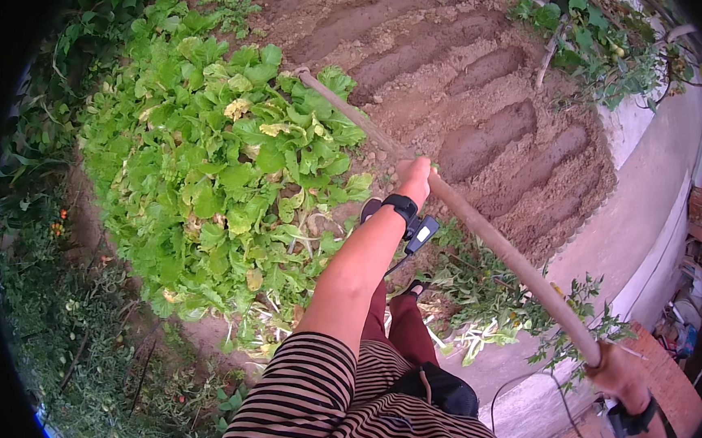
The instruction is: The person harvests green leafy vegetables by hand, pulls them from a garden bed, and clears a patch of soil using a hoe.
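A long wooden tool handle (496,238) slants across the view, from the leaves at upper left to the lower right. My left hand (414,176) is wrapped around its middle, in front of my feet. Towards the near end, my right hand (621,369) grips the same handle at my right side. The far end reaches the edge of a bed of leafy green vegetables (220,167); whatever working head it has is hidden or too small to make out. Beyond my left hand lies bare soil (419,114) with several damp furrows between ridges.
A pale concrete border (624,238) curves along the right. Tomato plants (105,330) grow at lower left, and vines (613,54) at upper right. Uprooted stalks (483,338) lie near my shoes. A black cable (497,394) hangs at my right side.
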`<action>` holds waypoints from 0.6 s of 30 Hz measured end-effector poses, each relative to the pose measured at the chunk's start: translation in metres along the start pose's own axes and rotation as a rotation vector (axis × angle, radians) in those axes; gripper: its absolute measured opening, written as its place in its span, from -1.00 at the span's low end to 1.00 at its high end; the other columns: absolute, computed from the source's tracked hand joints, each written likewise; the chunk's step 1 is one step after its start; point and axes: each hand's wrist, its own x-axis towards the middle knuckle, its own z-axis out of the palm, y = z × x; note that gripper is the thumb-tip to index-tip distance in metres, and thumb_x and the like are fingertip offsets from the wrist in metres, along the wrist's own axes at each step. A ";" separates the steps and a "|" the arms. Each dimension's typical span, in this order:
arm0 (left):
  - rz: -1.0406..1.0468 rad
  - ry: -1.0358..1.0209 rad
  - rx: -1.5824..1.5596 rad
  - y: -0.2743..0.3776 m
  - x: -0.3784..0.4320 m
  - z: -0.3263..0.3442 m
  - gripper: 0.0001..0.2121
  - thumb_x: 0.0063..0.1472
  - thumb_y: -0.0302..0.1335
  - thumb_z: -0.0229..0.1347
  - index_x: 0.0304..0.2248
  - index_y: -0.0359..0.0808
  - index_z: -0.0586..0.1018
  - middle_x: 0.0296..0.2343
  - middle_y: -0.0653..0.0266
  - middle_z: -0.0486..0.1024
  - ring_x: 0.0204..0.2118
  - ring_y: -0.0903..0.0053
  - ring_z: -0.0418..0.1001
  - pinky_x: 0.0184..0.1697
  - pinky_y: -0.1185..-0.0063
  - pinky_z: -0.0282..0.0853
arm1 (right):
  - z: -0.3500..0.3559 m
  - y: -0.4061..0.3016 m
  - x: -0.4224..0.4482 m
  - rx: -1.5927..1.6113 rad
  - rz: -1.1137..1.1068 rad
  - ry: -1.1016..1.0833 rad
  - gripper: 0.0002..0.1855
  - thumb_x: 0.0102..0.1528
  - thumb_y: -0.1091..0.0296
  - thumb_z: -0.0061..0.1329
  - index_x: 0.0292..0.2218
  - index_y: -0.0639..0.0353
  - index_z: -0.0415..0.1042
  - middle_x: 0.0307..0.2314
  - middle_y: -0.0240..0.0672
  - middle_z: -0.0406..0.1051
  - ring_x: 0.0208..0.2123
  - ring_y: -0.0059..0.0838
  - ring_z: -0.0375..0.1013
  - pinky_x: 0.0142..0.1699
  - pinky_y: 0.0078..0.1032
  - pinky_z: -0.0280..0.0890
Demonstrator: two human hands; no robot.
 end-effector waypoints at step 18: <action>-0.156 -0.003 0.122 -0.014 0.003 -0.087 -0.84 -0.11 -0.56 -0.05 -0.74 -0.25 0.24 -0.84 0.34 0.16 -0.84 0.54 0.15 -0.77 0.56 0.16 | 0.184 0.034 -0.054 0.000 0.186 0.022 -0.85 -0.31 0.43 -0.10 -0.60 0.19 0.20 -0.73 -0.03 0.31 -0.63 0.01 0.34 -0.44 -0.18 0.26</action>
